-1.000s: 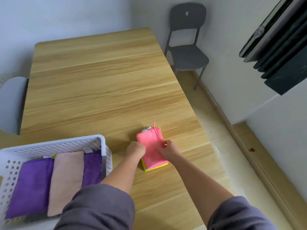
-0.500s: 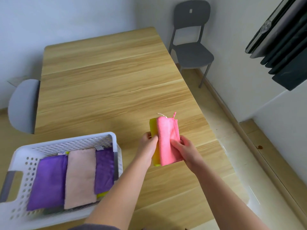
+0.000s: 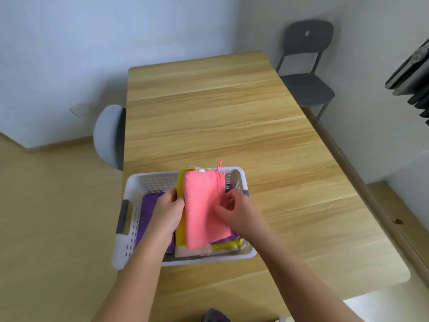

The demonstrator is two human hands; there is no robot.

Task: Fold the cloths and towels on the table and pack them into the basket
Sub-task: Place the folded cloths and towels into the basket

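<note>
A folded pink cloth [image 3: 204, 210] with a yellow layer [image 3: 180, 182] beneath it is held over the white perforated basket [image 3: 130, 247] at the table's near left. My left hand [image 3: 168, 212] grips its left edge. My right hand [image 3: 241, 212] pinches its right edge with curled fingers. Inside the basket lie a purple cloth [image 3: 147, 208] on the left and a pale beige cloth [image 3: 195, 252], mostly hidden under the pink one. More purple and yellow fabric shows at the basket's right.
The wooden table [image 3: 220, 117] stretches away behind the basket. A grey chair [image 3: 106, 135] stands at its left side and a dark chair [image 3: 306, 75] at the far right corner. Dark panels [image 3: 413, 77] hang on the right wall.
Both hands lifted the pink and yellow cloth off the table and carried it left until it is above the basket. The view has swung left with it.
</note>
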